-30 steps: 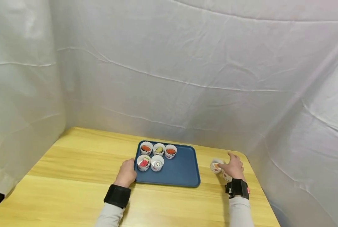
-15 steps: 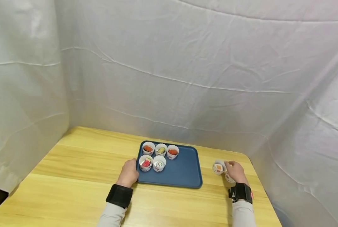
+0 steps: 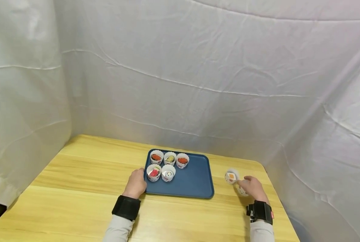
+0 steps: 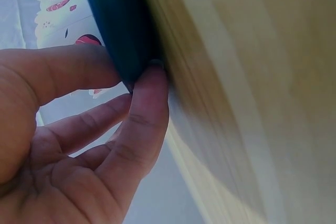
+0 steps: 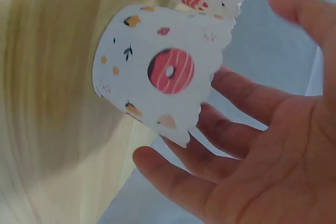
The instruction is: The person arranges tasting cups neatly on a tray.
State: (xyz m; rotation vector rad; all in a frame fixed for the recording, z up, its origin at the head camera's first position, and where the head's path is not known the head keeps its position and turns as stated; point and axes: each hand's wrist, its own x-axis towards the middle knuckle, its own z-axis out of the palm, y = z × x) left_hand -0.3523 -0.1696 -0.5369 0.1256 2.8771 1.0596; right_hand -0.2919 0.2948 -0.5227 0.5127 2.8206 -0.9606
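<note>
My left hand (image 3: 135,184) holds the left edge of a blue tray (image 3: 195,178), with thumb and fingers pinching its rim in the left wrist view. Over at the right, my right hand (image 3: 252,189) is beside a white paper cupcake cup (image 3: 242,191), which it partly hides in the head view. From the right wrist, that cup (image 5: 152,66) shows a pink donut print; the thumb stands well apart, and the loosely bent fingers lie behind and beside the scalloped rim. A second cup (image 3: 230,178), holding an orange-and-white piece, stands just beyond it.
Several paper cups stand at the tray's left, with sushi-like pieces inside: red ones (image 3: 182,161), a yellow-green one (image 3: 170,159), a pink one (image 3: 153,172) and a white roll (image 3: 168,174). A wooden table (image 3: 77,198) carries everything. White curtains (image 3: 183,84) hang close behind and at both sides.
My right hand, first spread over the two cups, has drawn back slightly toward me and right, uncovering the farther cup. My left hand stays on the tray edge. The head view has shifted slightly.
</note>
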